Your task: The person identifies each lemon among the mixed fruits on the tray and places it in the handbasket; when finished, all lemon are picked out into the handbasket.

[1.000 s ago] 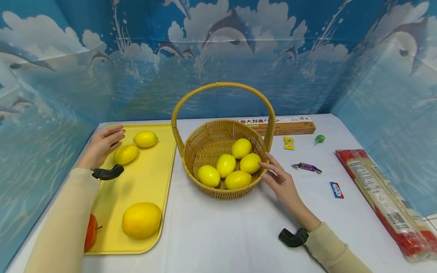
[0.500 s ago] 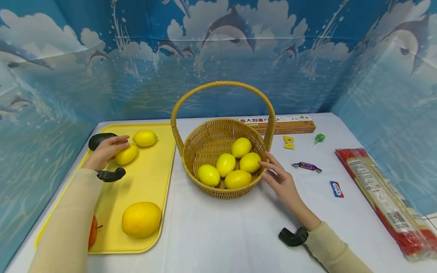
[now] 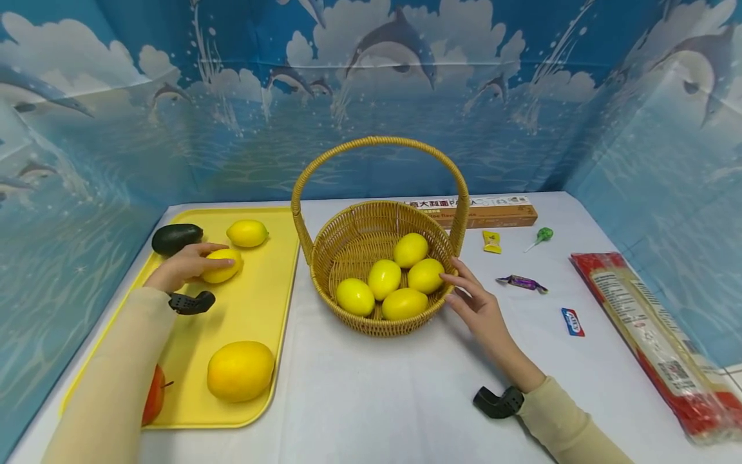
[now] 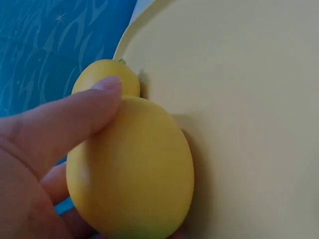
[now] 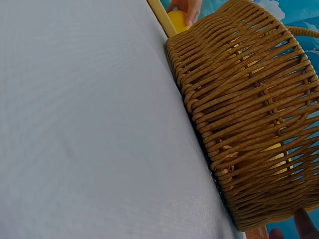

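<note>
In the head view my left hand (image 3: 188, 263) grips a lemon (image 3: 223, 266) over the yellow tray (image 3: 255, 316). The left wrist view shows the thumb laid along this lemon (image 4: 132, 169), with other fingers partly hidden behind it. Just beyond is a second lemon (image 3: 247, 233), and a dark green avocado (image 3: 176, 239) lies by the knuckles. My right hand (image 3: 478, 309) rests at the right rim of a wicker basket (image 3: 353, 225), fingers loosely spread, one tip over the edge. Several lemons (image 3: 384, 280) lie inside. The right wrist view has the basket's woven wall (image 5: 249, 109) close up.
A larger yellow mango (image 3: 240, 372) and a red apple (image 3: 154, 396), partly behind the left sleeve, sit at the tray's front. Right of the basket lie a pasta box (image 3: 498, 212), a lollipop (image 3: 543, 235), several wrapped sweets (image 3: 523, 283) and a long red-ended packet (image 3: 649, 341).
My left hand has come down and to the right onto the nearer lemon, which has shifted slightly right. The avocado has come into sight behind the hand. The right hand stays at the basket rim.
</note>
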The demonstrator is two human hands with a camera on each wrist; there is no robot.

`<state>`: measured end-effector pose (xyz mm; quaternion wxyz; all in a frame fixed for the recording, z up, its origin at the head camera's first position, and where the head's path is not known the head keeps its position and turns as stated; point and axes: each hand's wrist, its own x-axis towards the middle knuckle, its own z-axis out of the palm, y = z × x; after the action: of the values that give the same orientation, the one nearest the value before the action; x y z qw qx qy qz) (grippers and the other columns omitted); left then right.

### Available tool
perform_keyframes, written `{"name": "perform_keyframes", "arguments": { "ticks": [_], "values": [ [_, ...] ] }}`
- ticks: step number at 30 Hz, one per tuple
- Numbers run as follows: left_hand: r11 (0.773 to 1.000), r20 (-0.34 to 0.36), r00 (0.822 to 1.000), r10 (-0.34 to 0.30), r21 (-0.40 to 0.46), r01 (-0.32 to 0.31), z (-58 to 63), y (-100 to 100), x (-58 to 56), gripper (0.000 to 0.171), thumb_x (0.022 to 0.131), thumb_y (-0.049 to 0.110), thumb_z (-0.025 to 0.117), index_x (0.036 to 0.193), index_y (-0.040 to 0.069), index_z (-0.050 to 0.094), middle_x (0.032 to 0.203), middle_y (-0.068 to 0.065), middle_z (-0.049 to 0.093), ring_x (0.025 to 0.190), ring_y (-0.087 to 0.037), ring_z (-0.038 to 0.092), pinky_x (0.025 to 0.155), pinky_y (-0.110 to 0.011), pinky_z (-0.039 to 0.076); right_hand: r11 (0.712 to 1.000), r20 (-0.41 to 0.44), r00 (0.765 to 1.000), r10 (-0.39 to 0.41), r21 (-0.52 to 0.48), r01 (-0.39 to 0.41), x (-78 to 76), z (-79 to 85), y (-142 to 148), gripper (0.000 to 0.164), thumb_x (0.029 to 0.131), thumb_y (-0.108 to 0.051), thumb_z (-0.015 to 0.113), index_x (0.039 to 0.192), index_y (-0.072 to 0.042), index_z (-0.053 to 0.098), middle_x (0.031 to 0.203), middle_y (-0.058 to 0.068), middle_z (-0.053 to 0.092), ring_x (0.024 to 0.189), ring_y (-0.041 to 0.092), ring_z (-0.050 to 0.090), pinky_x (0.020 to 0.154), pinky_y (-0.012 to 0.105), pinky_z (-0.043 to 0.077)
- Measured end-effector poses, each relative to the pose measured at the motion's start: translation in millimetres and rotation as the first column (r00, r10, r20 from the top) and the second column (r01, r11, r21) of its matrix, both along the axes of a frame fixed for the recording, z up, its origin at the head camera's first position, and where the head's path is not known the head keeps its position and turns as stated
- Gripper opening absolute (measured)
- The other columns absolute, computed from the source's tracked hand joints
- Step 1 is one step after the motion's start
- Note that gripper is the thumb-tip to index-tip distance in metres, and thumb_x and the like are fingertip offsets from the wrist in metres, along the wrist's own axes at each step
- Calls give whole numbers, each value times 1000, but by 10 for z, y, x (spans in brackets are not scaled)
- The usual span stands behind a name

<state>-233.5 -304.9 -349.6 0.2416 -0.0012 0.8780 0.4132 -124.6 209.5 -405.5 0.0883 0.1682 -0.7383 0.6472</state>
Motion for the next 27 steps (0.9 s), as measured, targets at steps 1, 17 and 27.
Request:
{"name": "perform_keyframes", "arguments": {
  "ticks": [1, 17, 27],
  "values": [
    [1000, 0, 1000, -2, -12, 2, 0, 15, 11, 84, 89, 40, 63, 146, -5, 20, 144, -31, 19, 120, -42, 36, 93, -50, 40, 1000, 1, 1000, -2, 1, 2, 1, -3, 2, 31, 93, 5, 52, 124, 8, 55, 150, 6, 29, 137, 19, 21, 103, 54, 24],
    [978, -92, 993, -72, 189, 88, 371, 113, 280, 69, 95, 32, 56, 147, 0, 23, 139, -25, 32, 110, -28, 49, 87, -48, 46, 1000, 6, 1000, -4, 4, 4, -14, -16, 1, 31, 94, 4, 52, 124, 7, 55, 150, 5, 29, 137, 19, 21, 104, 52, 24],
    [909, -140, 961, -237, 318, 270, 797, 570, 581, 50, 99, 20, 50, 144, 6, 34, 133, -17, 38, 102, -28, 56, 82, -42, 49, 1000, 9, 1000, -2, -2, 2, -16, -10, -2, 31, 94, 5, 51, 125, 7, 55, 150, 4, 29, 137, 19, 21, 103, 53, 24]
  ]
}}
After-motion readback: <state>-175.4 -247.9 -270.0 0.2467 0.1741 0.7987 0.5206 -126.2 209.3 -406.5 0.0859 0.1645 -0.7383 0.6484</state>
